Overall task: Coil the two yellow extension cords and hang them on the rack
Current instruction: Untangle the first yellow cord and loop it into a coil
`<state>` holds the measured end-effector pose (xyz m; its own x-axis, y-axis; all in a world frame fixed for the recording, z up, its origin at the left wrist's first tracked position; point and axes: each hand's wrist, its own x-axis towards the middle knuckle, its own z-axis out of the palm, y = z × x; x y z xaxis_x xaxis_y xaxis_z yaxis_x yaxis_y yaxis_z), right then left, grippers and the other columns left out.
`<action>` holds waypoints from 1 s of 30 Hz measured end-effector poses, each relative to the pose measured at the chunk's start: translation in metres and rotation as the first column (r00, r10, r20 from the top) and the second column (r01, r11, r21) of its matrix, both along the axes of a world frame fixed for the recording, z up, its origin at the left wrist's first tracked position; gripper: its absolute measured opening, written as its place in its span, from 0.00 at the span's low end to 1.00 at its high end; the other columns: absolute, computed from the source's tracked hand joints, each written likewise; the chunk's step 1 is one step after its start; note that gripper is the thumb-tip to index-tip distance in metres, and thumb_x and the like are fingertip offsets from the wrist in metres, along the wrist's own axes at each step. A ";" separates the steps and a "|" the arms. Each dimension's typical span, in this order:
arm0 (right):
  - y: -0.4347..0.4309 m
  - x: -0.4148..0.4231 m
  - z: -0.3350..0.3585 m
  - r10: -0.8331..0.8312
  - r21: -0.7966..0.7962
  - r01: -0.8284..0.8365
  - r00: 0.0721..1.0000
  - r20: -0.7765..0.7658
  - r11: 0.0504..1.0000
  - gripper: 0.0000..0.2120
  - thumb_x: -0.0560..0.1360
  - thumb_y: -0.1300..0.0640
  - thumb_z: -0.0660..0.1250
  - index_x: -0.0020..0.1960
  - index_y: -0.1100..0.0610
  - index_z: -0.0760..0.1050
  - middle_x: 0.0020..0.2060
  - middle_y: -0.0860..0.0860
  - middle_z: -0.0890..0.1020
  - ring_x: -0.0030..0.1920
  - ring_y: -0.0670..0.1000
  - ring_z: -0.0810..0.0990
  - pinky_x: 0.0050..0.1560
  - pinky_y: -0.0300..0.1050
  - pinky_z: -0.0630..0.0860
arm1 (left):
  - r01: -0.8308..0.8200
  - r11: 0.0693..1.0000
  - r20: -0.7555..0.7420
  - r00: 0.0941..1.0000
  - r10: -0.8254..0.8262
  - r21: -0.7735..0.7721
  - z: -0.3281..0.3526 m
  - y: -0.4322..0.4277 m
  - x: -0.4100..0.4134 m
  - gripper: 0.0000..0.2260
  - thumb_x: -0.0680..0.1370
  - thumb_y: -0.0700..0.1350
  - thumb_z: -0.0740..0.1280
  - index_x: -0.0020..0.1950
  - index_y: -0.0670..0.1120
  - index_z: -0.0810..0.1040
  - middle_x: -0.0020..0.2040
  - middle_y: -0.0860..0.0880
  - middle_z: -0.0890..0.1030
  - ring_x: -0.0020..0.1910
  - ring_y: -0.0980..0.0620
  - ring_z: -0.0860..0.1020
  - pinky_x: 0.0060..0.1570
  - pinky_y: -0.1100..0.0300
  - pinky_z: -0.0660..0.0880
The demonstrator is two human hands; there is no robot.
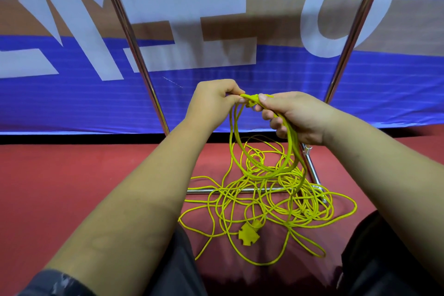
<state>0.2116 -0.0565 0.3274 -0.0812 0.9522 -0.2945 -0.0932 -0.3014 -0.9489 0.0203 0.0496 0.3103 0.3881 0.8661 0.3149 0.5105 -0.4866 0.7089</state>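
Head view, left hand and right hand gripping yellow cord loops, hanging downward

Red floor fills lower half of view. Yellow cord tangle lies on it approx 5 o'clock from ctr, in loose overlapping loops; can't tell the 2 cords apart. Loops spill out toward 3 and 6 o'clock, and a few strands lift off the floor at 12. Yellow cross-shaped outlet block lies flat at tangle's 7 o'clock side. Chrome rack base bar runs 9-to-3 under the tangle. Slanted rack bar comes in from 1 o'clock, meeting it near 3. Black strip borders floor at 12.
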 end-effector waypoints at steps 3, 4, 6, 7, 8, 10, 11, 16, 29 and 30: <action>0.001 0.000 0.000 0.019 0.035 -0.021 0.998 0.059 0.999 0.12 0.86 0.48 0.65 0.54 0.57 0.77 0.33 0.49 0.74 0.30 0.46 0.72 0.29 0.38 0.72 | -0.037 0.998 0.066 0.997 0.040 -0.054 0.001 0.004 -0.002 0.04 0.74 0.45 0.77 0.45 0.54 0.87 0.39 0.55 0.85 0.39 0.50 0.83 0.41 0.47 0.84; 0.001 0.000 -0.001 0.025 0.044 -0.028 0.996 0.084 0.999 0.13 0.86 0.48 0.65 0.53 0.58 0.77 0.33 0.50 0.74 0.30 0.47 0.74 0.32 0.41 0.76 | -0.051 0.997 0.092 0.994 0.057 -0.064 0.002 0.005 -0.002 0.03 0.74 0.45 0.77 0.44 0.53 0.87 0.39 0.53 0.85 0.39 0.48 0.83 0.41 0.47 0.84; 0.002 0.000 -0.002 0.018 0.063 -0.026 0.991 0.135 0.998 0.14 0.86 0.47 0.64 0.52 0.58 0.78 0.32 0.50 0.74 0.31 0.48 0.73 0.36 0.45 0.80 | -0.078 0.992 0.142 0.985 0.092 -0.102 0.002 0.006 -0.003 0.03 0.74 0.43 0.77 0.44 0.51 0.86 0.40 0.50 0.84 0.39 0.47 0.83 0.40 0.47 0.84; 0.002 -0.001 -0.003 0.003 0.077 -0.015 0.988 0.155 0.997 0.14 0.86 0.47 0.64 0.52 0.57 0.77 0.31 0.49 0.73 0.30 0.48 0.71 0.35 0.45 0.78 | -0.080 0.989 0.155 0.983 0.098 -0.121 0.001 0.006 -0.003 0.03 0.74 0.43 0.77 0.44 0.51 0.86 0.41 0.50 0.85 0.40 0.47 0.84 0.40 0.47 0.84; 0.003 -0.001 -0.003 -0.018 0.094 0.002 0.986 0.168 0.996 0.14 0.87 0.46 0.63 0.51 0.56 0.77 0.31 0.48 0.71 0.29 0.47 0.68 0.32 0.43 0.75 | -0.080 0.988 0.146 0.984 0.099 -0.130 -0.002 0.007 -0.002 0.03 0.74 0.43 0.77 0.44 0.51 0.86 0.41 0.51 0.85 0.40 0.48 0.84 0.41 0.48 0.84; 0.004 -0.002 -0.003 -0.062 0.124 0.041 0.984 0.167 0.991 0.13 0.87 0.47 0.63 0.51 0.56 0.76 0.30 0.46 0.69 0.27 0.47 0.61 0.26 0.40 0.65 | -0.082 0.989 0.062 0.994 0.090 -0.121 -0.008 0.007 0.000 0.02 0.75 0.46 0.76 0.46 0.53 0.86 0.42 0.54 0.85 0.42 0.53 0.83 0.43 0.53 0.82; 0.005 -0.002 -0.003 -0.084 0.134 0.063 0.984 0.160 0.989 0.13 0.87 0.47 0.63 0.51 0.56 0.76 0.30 0.46 0.69 0.26 0.46 0.60 0.24 0.39 0.63 | -0.083 0.989 0.007 0.996 0.085 -0.121 -0.012 0.006 0.002 0.04 0.76 0.48 0.76 0.49 0.53 0.86 0.45 0.56 0.85 0.46 0.55 0.82 0.46 0.55 0.80; 0.007 0.004 -0.002 -0.227 0.148 0.203 0.960 0.165 0.968 0.14 0.87 0.48 0.64 0.51 0.58 0.76 0.29 0.48 0.72 0.25 0.48 0.69 0.24 0.40 0.68 | -0.201 0.929 -0.512 0.859 0.013 -0.312 -0.034 -0.007 0.009 0.13 0.83 0.47 0.65 0.63 0.40 0.74 0.57 0.44 0.78 0.53 0.42 0.78 0.48 0.56 0.72; 0.001 0.029 0.007 -0.457 0.110 0.443 0.863 0.217 0.890 0.14 0.86 0.48 0.61 0.47 0.55 0.77 0.27 0.47 0.72 0.27 0.49 0.68 0.32 0.44 0.74 | 0.260 0.792 -0.343 0.795 -0.500 -0.553 -0.067 -0.074 0.064 0.27 0.77 0.51 0.74 0.74 0.48 0.72 0.66 0.48 0.80 0.60 0.50 0.80 0.63 0.54 0.77; 0.001 0.028 0.008 -0.465 0.076 0.459 0.873 0.145 0.885 0.14 0.87 0.47 0.61 0.48 0.55 0.76 0.27 0.46 0.71 0.27 0.49 0.67 0.31 0.43 0.74 | 0.328 0.771 -0.282 0.794 -0.538 -0.546 -0.066 -0.080 0.069 0.27 0.77 0.49 0.75 0.75 0.50 0.72 0.66 0.49 0.79 0.59 0.52 0.80 0.63 0.56 0.76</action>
<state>0.2401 -0.0558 0.3351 0.4147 0.8805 -0.2299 -0.0640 -0.2238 -0.9725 0.0892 -0.0302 0.2444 0.7534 0.5663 -0.3342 0.6084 -0.4075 0.6810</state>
